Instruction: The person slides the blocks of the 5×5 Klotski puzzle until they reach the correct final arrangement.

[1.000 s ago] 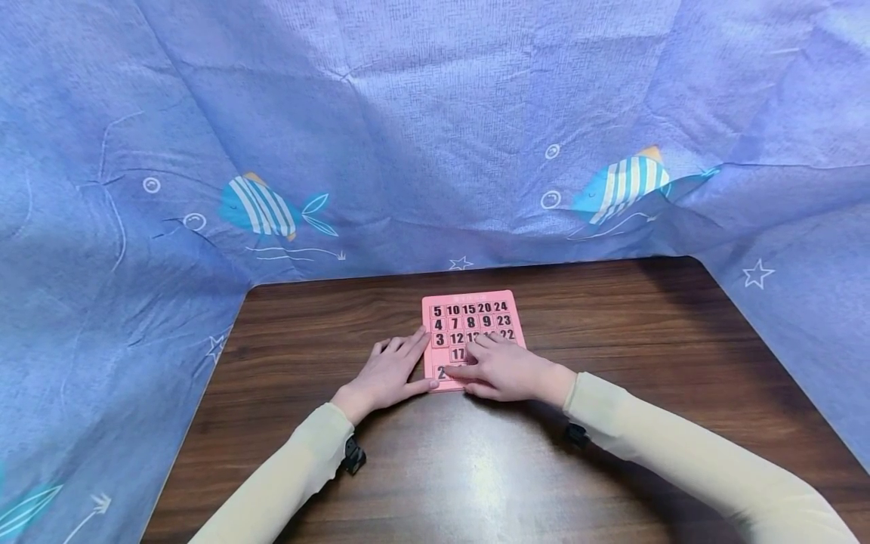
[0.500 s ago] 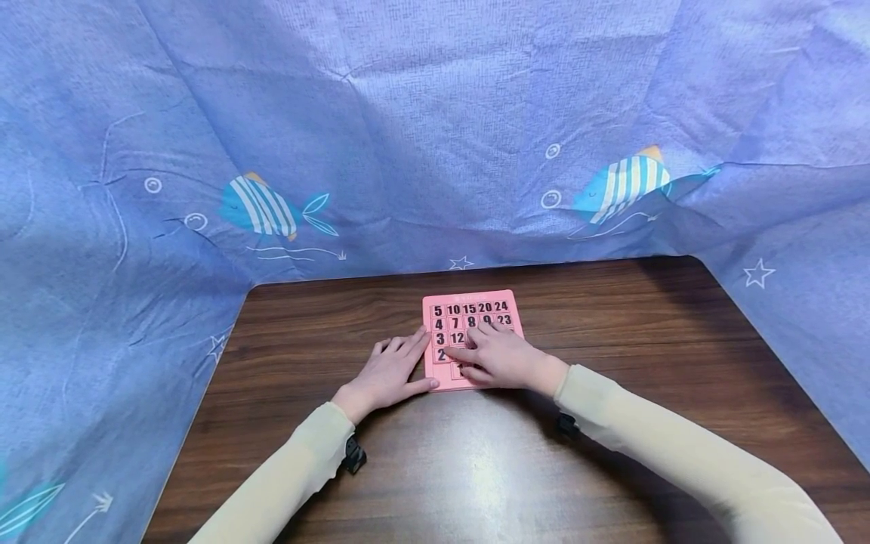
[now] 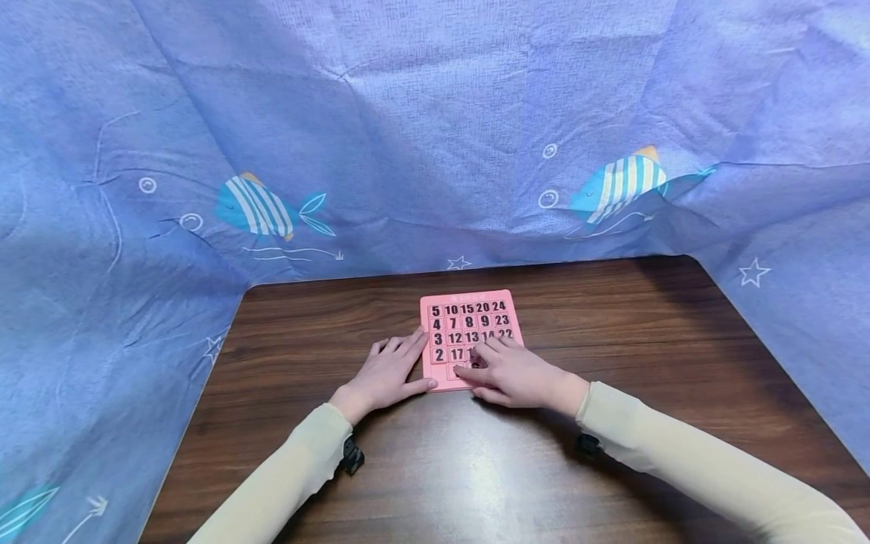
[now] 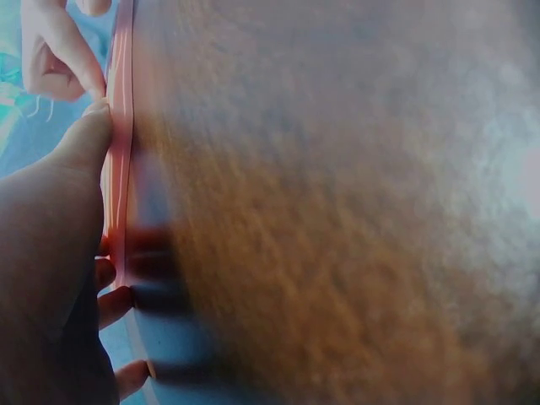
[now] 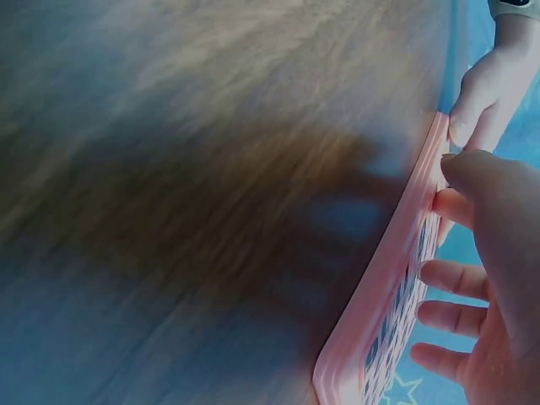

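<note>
A pink sliding number puzzle [image 3: 430, 378] lies flat on the table, its tiles bearing black numbers. Tile 2 [image 3: 439, 355] sits below tile 3 in the left column, above a bare corner slot. My left hand [image 3: 384, 374] rests at the puzzle's left side, fingers fairly straight along the edge and thumb on the lower left corner. With its index fingertip, my right hand [image 3: 522, 374] touches a bottom-row tile beside that slot; its other fingers spread over the lower right tiles and hide several. The right wrist view shows those fingers [image 5: 456, 316] loosely extended over the tiles.
The dark wood-grain table [image 3: 326, 317] has its far edge a little beyond the puzzle. A blue cloth [image 3: 435, 151] printed with fish hangs behind and at the sides. Black wrist cameras sit under both sleeve cuffs.
Tile 2 has slid up one place from the bottom left corner. My right hand went up with it, then came back down and right to the bottom row. The left hand stayed put.
</note>
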`<action>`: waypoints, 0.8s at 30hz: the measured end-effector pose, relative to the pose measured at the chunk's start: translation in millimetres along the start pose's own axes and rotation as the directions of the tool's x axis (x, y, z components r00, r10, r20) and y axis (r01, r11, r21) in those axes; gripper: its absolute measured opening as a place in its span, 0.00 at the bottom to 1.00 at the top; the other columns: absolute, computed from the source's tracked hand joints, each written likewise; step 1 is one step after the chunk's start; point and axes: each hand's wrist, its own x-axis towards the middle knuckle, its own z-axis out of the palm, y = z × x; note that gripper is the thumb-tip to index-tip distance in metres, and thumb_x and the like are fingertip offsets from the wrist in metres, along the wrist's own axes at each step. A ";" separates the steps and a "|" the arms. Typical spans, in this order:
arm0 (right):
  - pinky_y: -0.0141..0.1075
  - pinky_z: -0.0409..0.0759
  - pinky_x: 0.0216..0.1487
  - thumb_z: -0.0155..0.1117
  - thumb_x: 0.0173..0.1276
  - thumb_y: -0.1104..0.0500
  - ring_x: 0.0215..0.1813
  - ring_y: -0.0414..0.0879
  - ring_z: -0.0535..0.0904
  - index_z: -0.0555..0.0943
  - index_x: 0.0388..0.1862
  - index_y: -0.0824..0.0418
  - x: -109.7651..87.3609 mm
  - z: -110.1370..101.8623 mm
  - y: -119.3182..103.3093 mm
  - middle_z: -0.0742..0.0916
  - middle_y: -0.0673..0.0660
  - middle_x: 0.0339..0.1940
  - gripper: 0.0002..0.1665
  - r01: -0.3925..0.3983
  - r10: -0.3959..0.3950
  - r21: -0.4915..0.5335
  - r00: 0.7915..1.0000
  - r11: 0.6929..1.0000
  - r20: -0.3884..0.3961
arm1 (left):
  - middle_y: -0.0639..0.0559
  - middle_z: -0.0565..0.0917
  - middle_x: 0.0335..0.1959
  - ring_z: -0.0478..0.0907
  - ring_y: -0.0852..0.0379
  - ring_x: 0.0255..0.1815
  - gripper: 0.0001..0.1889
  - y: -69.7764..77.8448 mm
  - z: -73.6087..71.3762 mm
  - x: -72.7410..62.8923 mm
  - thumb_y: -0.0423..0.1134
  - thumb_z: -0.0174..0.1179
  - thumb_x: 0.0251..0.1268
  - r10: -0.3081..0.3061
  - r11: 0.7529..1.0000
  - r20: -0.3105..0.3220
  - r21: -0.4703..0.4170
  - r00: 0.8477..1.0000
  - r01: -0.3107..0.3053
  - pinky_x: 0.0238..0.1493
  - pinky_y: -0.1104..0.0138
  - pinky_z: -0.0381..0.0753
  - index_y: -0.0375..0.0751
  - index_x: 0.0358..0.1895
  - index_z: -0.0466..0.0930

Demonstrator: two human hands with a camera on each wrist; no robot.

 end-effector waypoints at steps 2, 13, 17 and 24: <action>0.51 0.77 0.55 0.66 0.74 0.44 0.51 0.50 0.76 0.84 0.66 0.48 3.7 1.5 -2.9 0.82 0.55 0.50 0.25 0.002 -0.002 0.000 1.000 1.000 -0.008 | 0.46 0.54 0.86 0.63 0.42 0.77 0.48 -0.9 0.8 0.1 0.69 0.53 0.74 0.006 1.000 -0.010 0.001 1.000 -0.006 0.71 0.42 0.60 0.41 0.85 0.52; 0.57 0.72 0.68 0.61 0.77 0.42 0.69 0.59 0.74 0.76 0.75 0.48 11.4 8.1 -12.0 0.77 0.64 0.71 0.31 -0.038 0.038 -0.002 0.996 0.999 0.085 | 0.46 0.55 0.85 0.63 0.43 0.77 0.47 5.7 -8.1 -2.8 0.67 0.54 0.74 -0.011 1.000 0.016 -0.001 1.000 0.011 0.72 0.42 0.60 0.41 0.84 0.54; 0.60 0.71 0.69 0.62 0.77 0.43 0.70 0.61 0.73 0.77 0.75 0.49 -4.0 6.2 -6.7 0.76 0.65 0.73 0.31 -0.056 0.053 0.037 0.996 0.998 0.072 | 0.46 0.55 0.85 0.63 0.43 0.77 0.47 6.8 -9.1 -2.2 0.67 0.55 0.74 -0.017 1.000 0.020 0.009 1.000 0.017 0.73 0.42 0.59 0.41 0.84 0.54; 0.59 0.70 0.69 0.63 0.76 0.44 0.72 0.61 0.72 0.77 0.75 0.50 -33.4 1.2 3.6 0.74 0.67 0.75 0.31 -0.090 0.086 0.084 0.995 0.992 0.055 | 0.46 0.54 0.86 0.63 0.43 0.78 0.48 7.4 -10.3 -2.0 0.67 0.55 0.73 -0.019 1.000 0.029 0.013 0.999 0.018 0.72 0.43 0.60 0.41 0.85 0.52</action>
